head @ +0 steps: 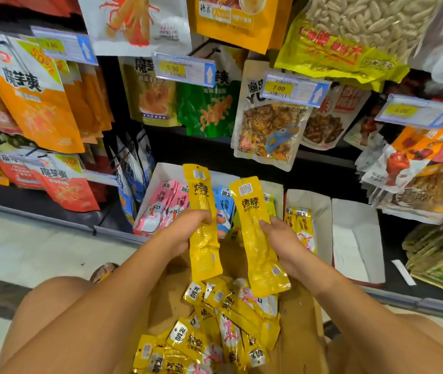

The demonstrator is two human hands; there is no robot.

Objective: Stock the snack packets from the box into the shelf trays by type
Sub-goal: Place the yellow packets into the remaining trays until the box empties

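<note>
The left hand [188, 230] is gripping one long yellow packet [201, 190] around its middle, fingers curled round it. The right hand [279, 238] is holding a second yellow packet [252, 209] the same way, thumb lying against its edge. Both packets are pointing lengthwise away from the person, their hanging-hole ends leading toward the shelf, side by side and just apart.

Ahead of the hands, at the front edge of the bottom shelf, a white tray [166, 170] is holding pink packets [161, 209] on its left and blue packets [225, 203] further right. Just beyond the right hand, a neighbouring tray [320, 211] is holding matching yellow packets [300, 228] upright against its left wall. I judge that to be where these two belong, so the right hand is the nearer one, and both packets are already lying along the tray's depth.

Below the hands, the cardboard box [302, 327] is carrying a loose heap of yellow packets [225, 336] lying at all angles.
</note>
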